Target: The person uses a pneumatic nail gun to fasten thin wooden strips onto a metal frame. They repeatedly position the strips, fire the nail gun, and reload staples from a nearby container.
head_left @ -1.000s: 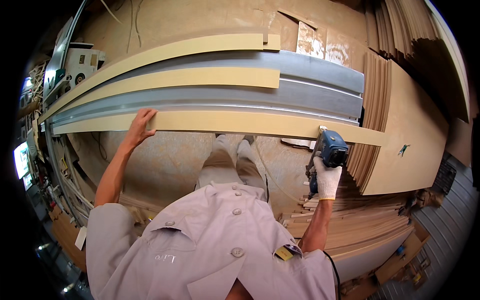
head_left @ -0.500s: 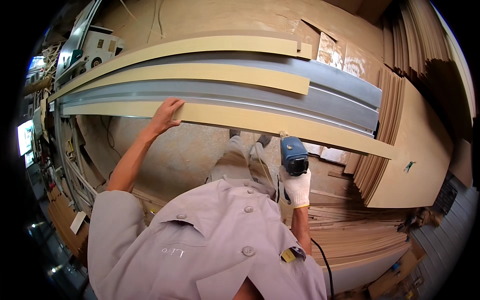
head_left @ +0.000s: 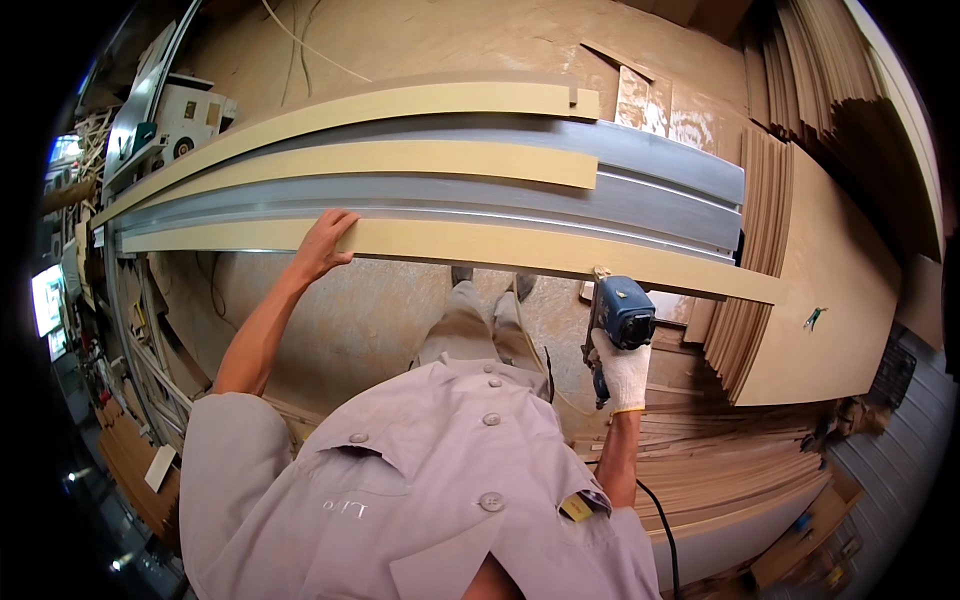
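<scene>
A long pale-yellow board strip (head_left: 450,243) lies along the near edge of a grey metal bench (head_left: 680,215). My bare left hand (head_left: 326,243) grips it left of centre, fingers over its top face and thumb at the near edge. On my right hand (head_left: 625,372) is a white knit glove. Its fingers are wrapped around a blue power tool (head_left: 622,300) with a black end cap; the exact kind is unclear. The tool's front meets the strip's near edge, towards its right end. Two more pale-yellow strips lie farther back, a middle strip (head_left: 480,160) and a far strip (head_left: 430,102).
At the right stand stacked brown panels (head_left: 740,330), with a large tan sheet (head_left: 830,290) against them. The near strip's right end juts past the bench. A black cable (head_left: 668,520) hangs beside my right arm. A white machine (head_left: 190,120) stands at the far left.
My right hand has moved the blue tool to the right along the near edge of the strip. My left hand keeps its hold at about the same spot. The view has shifted slightly.
</scene>
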A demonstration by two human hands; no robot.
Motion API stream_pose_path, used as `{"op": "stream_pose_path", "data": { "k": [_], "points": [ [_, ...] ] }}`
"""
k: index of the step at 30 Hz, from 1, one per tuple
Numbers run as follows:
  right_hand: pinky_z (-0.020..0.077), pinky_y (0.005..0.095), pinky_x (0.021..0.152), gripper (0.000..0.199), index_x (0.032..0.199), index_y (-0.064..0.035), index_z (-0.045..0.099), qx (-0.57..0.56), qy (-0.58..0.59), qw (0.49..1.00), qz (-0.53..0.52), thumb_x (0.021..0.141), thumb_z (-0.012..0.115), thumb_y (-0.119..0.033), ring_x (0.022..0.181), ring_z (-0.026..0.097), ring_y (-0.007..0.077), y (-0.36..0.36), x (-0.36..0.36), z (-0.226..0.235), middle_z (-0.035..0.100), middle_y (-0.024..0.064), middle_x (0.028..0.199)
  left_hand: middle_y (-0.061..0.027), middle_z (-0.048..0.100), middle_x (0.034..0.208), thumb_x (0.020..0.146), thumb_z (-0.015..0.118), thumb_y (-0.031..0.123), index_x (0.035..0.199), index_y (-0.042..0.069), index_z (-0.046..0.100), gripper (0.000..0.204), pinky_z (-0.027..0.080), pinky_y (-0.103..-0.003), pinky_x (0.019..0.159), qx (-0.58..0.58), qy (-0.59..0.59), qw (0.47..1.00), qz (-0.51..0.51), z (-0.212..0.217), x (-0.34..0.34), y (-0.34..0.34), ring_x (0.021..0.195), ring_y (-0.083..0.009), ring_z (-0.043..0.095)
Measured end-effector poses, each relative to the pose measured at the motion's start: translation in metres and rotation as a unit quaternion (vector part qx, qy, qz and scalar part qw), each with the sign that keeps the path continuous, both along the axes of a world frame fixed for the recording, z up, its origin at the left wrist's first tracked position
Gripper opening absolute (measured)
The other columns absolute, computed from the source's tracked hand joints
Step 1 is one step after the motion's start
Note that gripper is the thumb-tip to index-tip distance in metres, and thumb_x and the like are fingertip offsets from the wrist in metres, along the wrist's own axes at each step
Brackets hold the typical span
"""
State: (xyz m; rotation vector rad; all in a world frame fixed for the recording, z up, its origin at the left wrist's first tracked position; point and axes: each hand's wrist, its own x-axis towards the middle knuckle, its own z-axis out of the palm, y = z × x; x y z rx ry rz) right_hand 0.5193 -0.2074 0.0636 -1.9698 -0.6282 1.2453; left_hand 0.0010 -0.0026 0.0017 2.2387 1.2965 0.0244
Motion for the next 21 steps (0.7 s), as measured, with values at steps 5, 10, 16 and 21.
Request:
{"op": "stream_pose_path", "data": {
  "k": [5,10,16,21],
  "points": [
    [0.0489,0.0305,0.050,0.014,0.098,0.0019,0.070,0.024,-0.022,0.999,-0.010,0.088,0.077,-0.006,0.055,0.063,0.0129,-0.016,0.025,-0.020,0.068,0.0048,0.069,-0.0167,0.060,0.129,0.067,0.079,0.002,0.133,0.000,0.058,0.069,0.048,-0.044,0.107,-0.001,0.010,1.000,-0.001,0.003,0.004,0.001,0.123,-0.0380,0.055],
    [0.0485,0.0303,0.050,0.014,0.094,0.0024,0.069,0.003,0.031,0.997,-0.077,0.088,0.078,-0.007,0.053,0.063,0.0134,-0.019,0.052,-0.014,0.067,0.0051,0.066,-0.0174,0.059,0.129,0.066,0.080,0.002,0.132,0.001,0.058,0.069,0.048,-0.044,0.107,0.011,0.021,1.000,-0.005,-0.003,0.000,0.000,0.123,-0.0384,0.055],
    [0.0477,0.0303,0.048,0.012,0.089,0.0040,0.068,0.006,-0.001,0.996,-0.087,0.086,0.076,-0.004,0.051,0.063,0.0142,-0.019,0.075,-0.006,0.067,0.0058,0.065,-0.0186,0.059,0.131,0.066,0.082,0.001,0.133,0.001,0.058,0.071,0.047,-0.044,0.109,0.005,0.025,1.000,0.004,-0.007,-0.004,-0.004,0.125,-0.0389,0.055],
    [0.0463,0.0310,0.045,0.010,0.084,0.0027,0.067,0.034,-0.018,0.988,-0.147,0.086,0.072,-0.005,0.047,0.060,0.0149,-0.021,0.093,-0.012,0.064,0.0053,0.059,-0.0188,0.059,0.132,0.067,0.083,0.001,0.134,0.000,0.058,0.072,0.047,-0.044,0.110,0.004,0.024,1.000,0.006,-0.009,-0.005,-0.005,0.126,-0.0391,0.055]
  ]
}}
